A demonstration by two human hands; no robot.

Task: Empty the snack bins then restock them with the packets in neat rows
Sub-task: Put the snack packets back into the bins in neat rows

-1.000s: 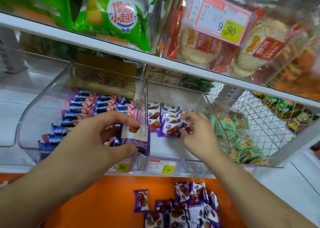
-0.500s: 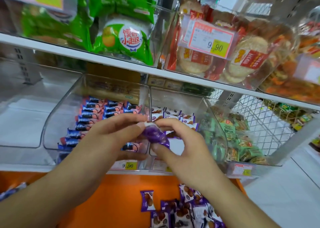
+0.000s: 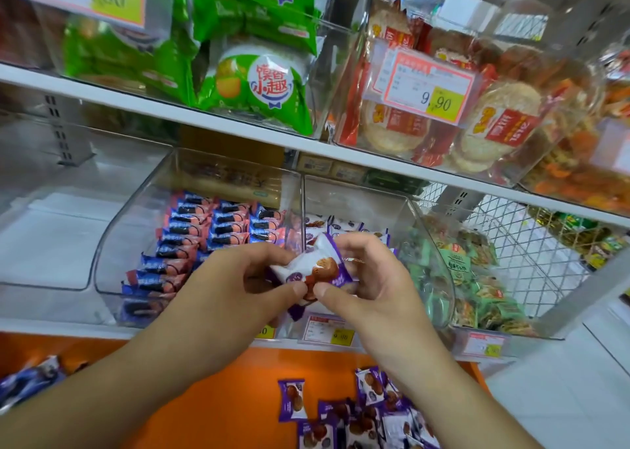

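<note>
Packet turned face-up since earlier frame; both hands, left and right, pinch it. Risk: dropped crooked, row in bin skews.

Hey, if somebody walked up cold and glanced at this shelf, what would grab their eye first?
Dead centre, the left hand and right hand pinch one purple-and-white snack packet in front of the clear bins. Behind the left hand, blue-and-red packets lie in neat rows in a clear bin. Below, loose purple packets are heaped on the orange surface.
</note>
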